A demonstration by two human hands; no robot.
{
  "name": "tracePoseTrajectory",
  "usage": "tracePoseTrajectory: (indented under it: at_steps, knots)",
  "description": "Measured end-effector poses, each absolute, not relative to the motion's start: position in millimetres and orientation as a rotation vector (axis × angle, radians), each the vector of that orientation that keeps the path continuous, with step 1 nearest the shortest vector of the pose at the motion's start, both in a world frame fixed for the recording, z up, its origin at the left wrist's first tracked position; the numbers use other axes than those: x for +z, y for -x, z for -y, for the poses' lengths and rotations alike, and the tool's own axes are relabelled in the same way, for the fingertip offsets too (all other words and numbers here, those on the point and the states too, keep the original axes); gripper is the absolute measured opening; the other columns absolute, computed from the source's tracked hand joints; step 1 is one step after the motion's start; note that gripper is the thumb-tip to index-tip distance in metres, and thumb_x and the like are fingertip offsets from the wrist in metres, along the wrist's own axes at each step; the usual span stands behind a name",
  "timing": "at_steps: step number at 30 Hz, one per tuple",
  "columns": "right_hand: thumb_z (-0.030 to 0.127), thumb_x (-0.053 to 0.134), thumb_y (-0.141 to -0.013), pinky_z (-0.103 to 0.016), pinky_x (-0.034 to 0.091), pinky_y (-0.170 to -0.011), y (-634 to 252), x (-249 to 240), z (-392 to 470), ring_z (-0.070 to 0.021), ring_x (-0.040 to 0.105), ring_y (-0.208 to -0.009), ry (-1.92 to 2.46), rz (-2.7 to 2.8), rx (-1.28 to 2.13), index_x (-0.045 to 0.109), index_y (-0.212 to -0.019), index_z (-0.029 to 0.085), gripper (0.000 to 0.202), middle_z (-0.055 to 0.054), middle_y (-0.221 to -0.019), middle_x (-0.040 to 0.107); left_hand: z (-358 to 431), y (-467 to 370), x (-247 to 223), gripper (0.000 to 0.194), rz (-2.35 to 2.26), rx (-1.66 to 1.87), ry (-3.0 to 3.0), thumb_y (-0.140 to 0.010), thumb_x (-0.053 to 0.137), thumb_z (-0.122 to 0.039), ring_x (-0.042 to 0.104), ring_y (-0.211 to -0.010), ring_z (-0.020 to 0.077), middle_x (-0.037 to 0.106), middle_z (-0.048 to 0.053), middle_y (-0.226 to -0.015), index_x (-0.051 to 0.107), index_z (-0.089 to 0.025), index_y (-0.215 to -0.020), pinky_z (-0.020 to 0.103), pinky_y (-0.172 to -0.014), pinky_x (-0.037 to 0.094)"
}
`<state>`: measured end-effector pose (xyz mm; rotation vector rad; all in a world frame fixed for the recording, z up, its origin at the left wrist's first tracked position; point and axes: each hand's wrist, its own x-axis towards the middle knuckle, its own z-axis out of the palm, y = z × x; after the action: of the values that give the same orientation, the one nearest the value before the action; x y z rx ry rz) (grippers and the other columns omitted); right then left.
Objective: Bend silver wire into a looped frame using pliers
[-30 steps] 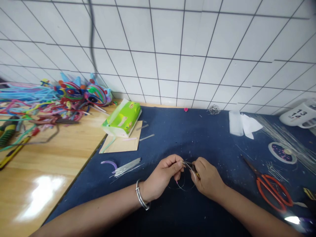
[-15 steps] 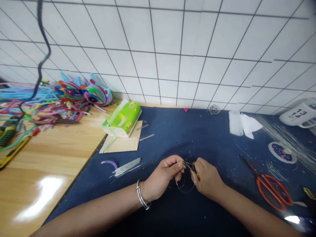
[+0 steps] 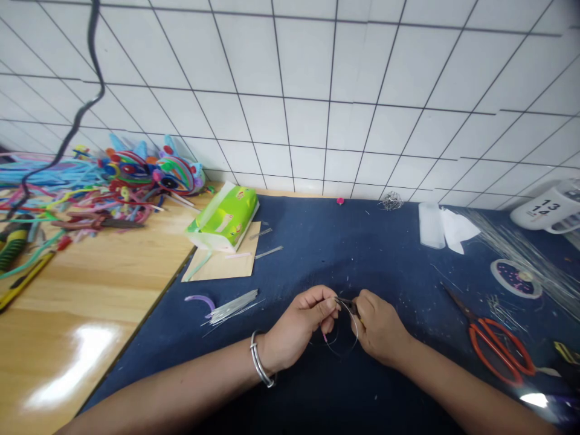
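Observation:
My left hand [image 3: 308,317], with a silver bangle at the wrist, pinches a thin wire [image 3: 356,338] that curves in a loop below the fingers. A small pink piece [image 3: 325,338] shows on the wire under that hand. Closed in a fist, my right hand [image 3: 378,326] grips pliers [image 3: 348,301], whose dark jaws meet the wire at my left fingertips. Most of the handles is hidden by the palm; a bit of yellow shows. To the left lie a bundle of cut wires [image 3: 234,307] and a purple curved strip [image 3: 202,299].
Orange-handled scissors [image 3: 501,350] lie at right, near a round dish [image 3: 516,279] and long wires [image 3: 525,254]. A white mug [image 3: 546,208] stands far right. A green tissue pack [image 3: 224,217] rests on brown card [image 3: 222,272]. Pipe cleaners [image 3: 49,172] and a dangling black cable [image 3: 93,54] are at left.
Both hands keep nearly the same pose on the wire and pliers. The black cable at left has swung, and the view has shifted very slightly.

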<state>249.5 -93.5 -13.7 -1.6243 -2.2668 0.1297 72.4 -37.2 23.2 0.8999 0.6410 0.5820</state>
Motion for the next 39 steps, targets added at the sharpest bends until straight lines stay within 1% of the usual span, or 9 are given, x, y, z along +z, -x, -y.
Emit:
tracePoseTrajectory:
  at_steps: [7, 12, 18, 22, 28, 34, 39]
  knots:
    - [0.018, 0.036, -0.082, -0.028, 0.037, -0.060, -247.9, -11.4, 92.6, -0.0154, 0.043, -0.067, 1.625, 2.235, 0.134, 0.049, -0.076, 0.015, 0.015, -0.005, -0.072, 0.045, 37.8, -71.9, 21.7, 0.019, -0.655, 0.596, -0.985, -0.082, 0.051, -0.031, 0.039, -0.051, 0.0064, 0.048, -0.002, -0.061, 0.053, -0.013, -0.077, 0.022, -0.053, 0.028]
    - [0.021, 0.039, -0.082, -0.028, 0.039, -0.062, -247.6, -11.4, 91.9, -0.0160, 0.044, -0.068, 1.628, 2.209, 0.109, 0.050, -0.078, 0.015, 0.013, -0.005, -0.074, 0.046, 36.8, -71.2, 19.4, 0.022, -0.723, 0.624, -1.128, -0.083, 0.049, -0.033, 0.038, -0.050, 0.0072, 0.046, -0.003, -0.054, 0.054, -0.014, -0.076, 0.022, -0.053, 0.028]
    - [0.022, 0.038, -0.083, -0.029, 0.039, -0.062, -250.7, -13.8, 92.2, -0.0161, 0.045, -0.069, 1.618, 2.206, 0.188, 0.049, -0.079, 0.015, 0.013, -0.005, -0.074, 0.046, 35.9, -70.6, 21.9, 0.022, -0.705, 0.616, -1.153, -0.084, 0.047, -0.033, 0.041, -0.052, 0.0074, 0.049, -0.002, -0.057, 0.054, -0.013, -0.076, 0.022, -0.055, 0.031]
    - [0.020, 0.037, -0.083, -0.029, 0.038, -0.062, -250.4, -13.6, 92.1, -0.0157, 0.044, -0.068, 1.632, 2.200, 0.227, 0.049, -0.079, 0.015, 0.014, -0.004, -0.074, 0.046, 35.9, -70.1, 21.6, 0.020, -0.674, 0.615, -1.124, -0.084, 0.047, -0.031, 0.044, -0.053, 0.0078, 0.049, -0.001, -0.060, 0.054, -0.013, -0.077, 0.023, -0.056, 0.034]
    - [0.020, 0.038, -0.082, -0.029, 0.037, -0.062, -250.3, -13.2, 92.2, -0.0157, 0.043, -0.068, 1.646, 2.215, 0.234, 0.048, -0.078, 0.015, 0.011, -0.004, -0.074, 0.045, 35.5, -70.0, 19.8, 0.020, -0.650, 0.609, -1.111, -0.085, 0.047, -0.030, 0.047, -0.052, 0.0082, 0.049, -0.001, -0.059, 0.053, -0.012, -0.076, 0.023, -0.056, 0.036]
    - [0.019, 0.039, -0.082, -0.028, 0.035, -0.060, -250.9, -12.3, 91.8, -0.0143, 0.041, -0.065, 1.637, 2.161, 0.247, 0.044, -0.075, 0.017, 0.008, -0.003, -0.073, 0.044, 34.9, -71.1, 23.3, 0.018, -0.625, 0.618, -1.056, -0.084, 0.048, -0.029, 0.050, -0.053, 0.0083, 0.050, 0.000, -0.067, 0.051, -0.012, -0.077, 0.023, -0.054, 0.040]
    - [0.021, 0.039, -0.083, -0.027, 0.035, -0.060, -249.4, -9.1, 90.5, -0.0141, 0.043, -0.066, 1.682, 2.144, 0.287, 0.044, -0.076, 0.017, 0.010, -0.003, -0.073, 0.045, 35.2, -71.3, 22.5, 0.019, -0.658, 0.618, -1.093, -0.085, 0.047, -0.030, 0.051, -0.051, 0.0086, 0.050, -0.002, -0.061, 0.050, -0.013, -0.078, 0.023, -0.053, 0.040]
